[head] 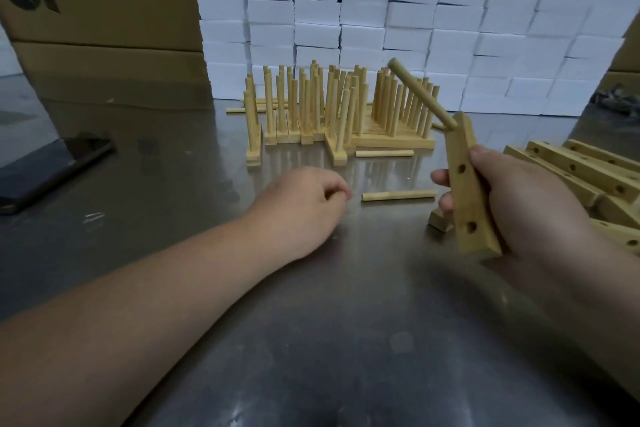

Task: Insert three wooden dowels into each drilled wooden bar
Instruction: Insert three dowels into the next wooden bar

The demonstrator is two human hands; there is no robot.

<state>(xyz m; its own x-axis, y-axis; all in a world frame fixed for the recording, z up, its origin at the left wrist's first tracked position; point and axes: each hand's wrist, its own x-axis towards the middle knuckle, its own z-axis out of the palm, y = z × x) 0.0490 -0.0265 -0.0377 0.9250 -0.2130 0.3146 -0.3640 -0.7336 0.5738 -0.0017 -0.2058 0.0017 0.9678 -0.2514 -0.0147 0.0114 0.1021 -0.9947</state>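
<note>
Right hand (519,198) grips a drilled wooden bar (471,191), fingers wrapped around its middle, thumb on top edge, bar lifted off the metal table (311,340) and tilted, far end up. One dowel (420,92) is already seated in the bar's top hole, sticking out up and to the left; two lower holes on the bar face are open. Left hand (304,204) rests low over the table, fingers curled in loosely, thumb and forefinger pinched narrow, cannot tell if anything is between them. A loose dowel (398,195) lies flat on the table just right of the left fingertips, between the two hands. Another loose dowel (384,153) lies farther back, beside the finished group. Finished bars with upright dowels (332,107) stand clustered at the table's far middle. Pile of undoweled bars (581,170) sits at right edge, just beyond the right hand. Dark phone (52,170) lies flat at left. Cardboard box (104,10) stands back left, wall of stacked white boxes (415,10) behind.
</note>
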